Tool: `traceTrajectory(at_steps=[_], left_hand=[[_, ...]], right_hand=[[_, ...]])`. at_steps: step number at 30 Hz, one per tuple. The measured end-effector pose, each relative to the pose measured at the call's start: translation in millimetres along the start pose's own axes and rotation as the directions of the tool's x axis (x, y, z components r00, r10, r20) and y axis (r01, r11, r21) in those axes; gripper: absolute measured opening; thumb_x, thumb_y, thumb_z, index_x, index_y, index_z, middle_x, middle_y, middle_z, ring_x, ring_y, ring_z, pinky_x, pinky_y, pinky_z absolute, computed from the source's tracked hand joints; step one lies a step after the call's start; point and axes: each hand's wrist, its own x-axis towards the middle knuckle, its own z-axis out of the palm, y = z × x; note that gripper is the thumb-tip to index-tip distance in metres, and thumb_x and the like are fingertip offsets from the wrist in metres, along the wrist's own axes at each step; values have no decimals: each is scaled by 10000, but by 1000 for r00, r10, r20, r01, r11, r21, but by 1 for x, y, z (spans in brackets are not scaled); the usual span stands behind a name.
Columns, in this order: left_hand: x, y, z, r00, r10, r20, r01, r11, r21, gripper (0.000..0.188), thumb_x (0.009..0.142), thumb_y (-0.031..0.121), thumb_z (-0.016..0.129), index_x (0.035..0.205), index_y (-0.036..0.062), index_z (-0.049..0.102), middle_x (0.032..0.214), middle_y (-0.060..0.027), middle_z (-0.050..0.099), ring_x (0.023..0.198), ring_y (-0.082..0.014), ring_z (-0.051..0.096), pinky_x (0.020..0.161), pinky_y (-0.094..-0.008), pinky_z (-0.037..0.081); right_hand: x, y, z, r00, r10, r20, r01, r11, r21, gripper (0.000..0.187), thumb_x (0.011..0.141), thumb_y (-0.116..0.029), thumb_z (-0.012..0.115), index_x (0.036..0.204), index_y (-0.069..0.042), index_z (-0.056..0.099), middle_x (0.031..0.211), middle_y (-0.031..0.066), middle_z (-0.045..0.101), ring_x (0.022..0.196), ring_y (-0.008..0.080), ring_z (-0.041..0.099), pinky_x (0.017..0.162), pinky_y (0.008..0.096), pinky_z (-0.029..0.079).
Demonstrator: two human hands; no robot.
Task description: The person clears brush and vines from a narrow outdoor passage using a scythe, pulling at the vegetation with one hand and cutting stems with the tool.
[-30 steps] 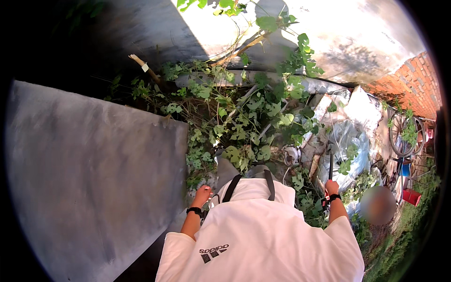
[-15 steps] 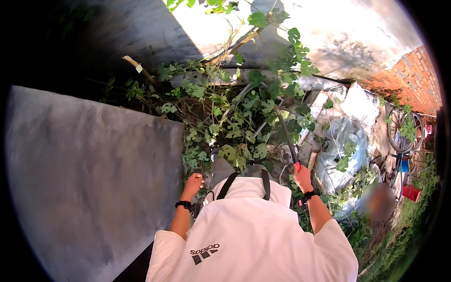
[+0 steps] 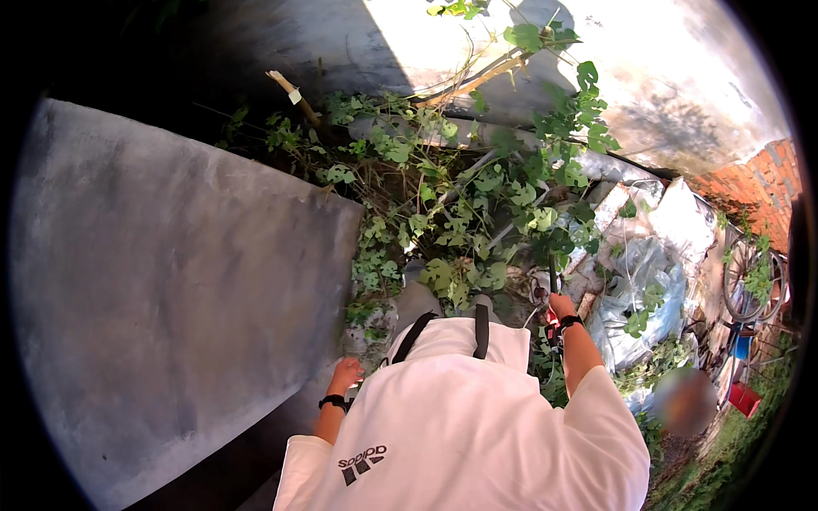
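My right hand (image 3: 562, 307) is closed around the red grip of a long tool with a dark shaft (image 3: 553, 274). The shaft points away from me into climbing vines (image 3: 460, 204), and leaves hide its far end. My left hand (image 3: 347, 373) hangs at my left side with its fingers curled, close to a grey slab (image 3: 196, 289). Whether anything is inside those fingers is hidden. Broad green leaves fill the space before my feet, tangled with dry stems.
A pale wall (image 3: 665, 77) stands behind the vines, and a cut branch (image 3: 294, 95) sticks up at its left. Crumpled plastic sheeting (image 3: 639, 289) lies to my right. Farther right are a wheel (image 3: 745, 281) and a red container (image 3: 744, 399).
My right hand has drawn the tool back toward my body, and its shaft now points straighter ahead. My left hand has dropped lower. The whole view has turned slightly.
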Motion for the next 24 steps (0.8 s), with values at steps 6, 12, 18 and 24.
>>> traceTrajectory(at_steps=[6, 12, 18, 24], left_hand=[[38, 23, 17, 987, 133, 88, -117, 979, -165, 246, 954, 82, 543, 1199, 77, 560, 963, -124, 694, 628, -213, 633, 533, -371, 531], [35, 123, 17, 936, 349, -49, -352, 928, -125, 125, 902, 94, 651, 993, 10, 635, 768, -101, 689, 496, -139, 594, 424, -302, 475], [33, 185, 35, 825, 557, -93, -540, 827, 159, 273, 888, 253, 698, 764, 15, 648, 601, -77, 646, 502, -182, 593, 482, -340, 459], [76, 225, 73, 753, 656, 53, -614, 671, 417, 388, 948, 325, 575, 735, 5, 630, 594, -178, 583, 593, -432, 534, 630, -471, 481]], right_hand=[[-4, 80, -11, 995, 59, 74, -68, 990, 123, 357, 877, -289, 678, 721, 28, 622, 659, 140, 637, 503, 246, 612, 497, 396, 478], [-98, 45, -18, 972, 57, 228, -104, 974, 202, 330, 908, -219, 663, 698, 20, 575, 570, 88, 570, 436, 196, 549, 404, 344, 403], [-129, -1, -5, 963, -122, 240, 119, 993, 29, 417, 904, -301, 660, 630, 1, 573, 547, 68, 566, 435, 187, 553, 427, 333, 416], [-130, -11, 13, 936, -134, 326, 83, 982, 167, 392, 922, -291, 642, 674, 7, 578, 585, 60, 571, 436, 161, 532, 443, 317, 420]])
